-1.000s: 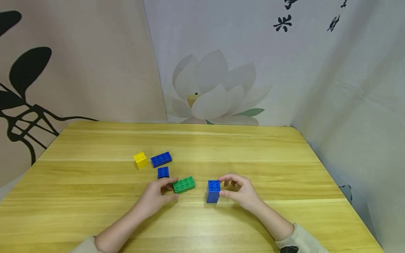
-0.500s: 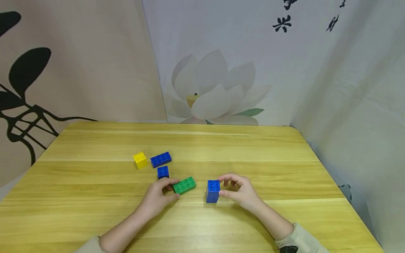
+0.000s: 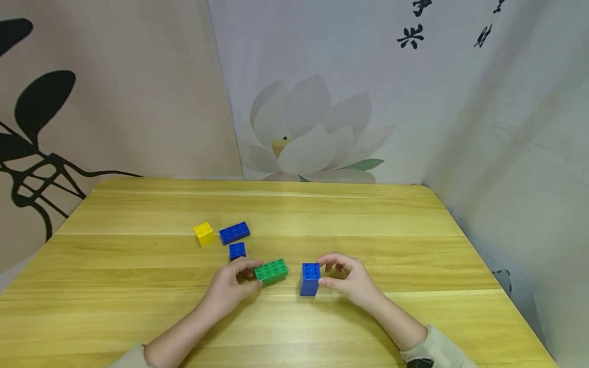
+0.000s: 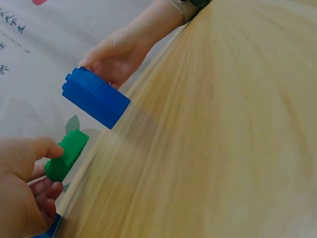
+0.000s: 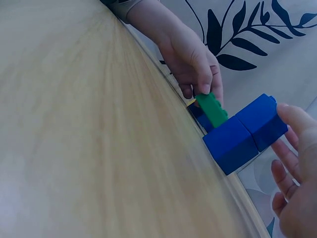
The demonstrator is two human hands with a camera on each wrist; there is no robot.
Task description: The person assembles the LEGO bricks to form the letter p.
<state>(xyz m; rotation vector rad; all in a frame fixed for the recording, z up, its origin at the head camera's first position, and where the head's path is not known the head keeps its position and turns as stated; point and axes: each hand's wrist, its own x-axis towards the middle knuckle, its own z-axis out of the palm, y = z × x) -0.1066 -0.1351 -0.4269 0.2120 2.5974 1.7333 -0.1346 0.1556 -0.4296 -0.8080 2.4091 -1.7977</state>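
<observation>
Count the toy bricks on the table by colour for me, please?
Blue: 4, a long brick, a small brick and a stack of two steadied by the right hand.
Green: 1, gripped by the left hand.
Yellow: 1.
Total: 6.

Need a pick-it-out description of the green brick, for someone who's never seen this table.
On the wooden table, look at the near middle where the two hands work. The left hand pinches the green brick, just left of the blue stack held by the right hand. It is the only green piece; the others are blue or yellow.
</observation>
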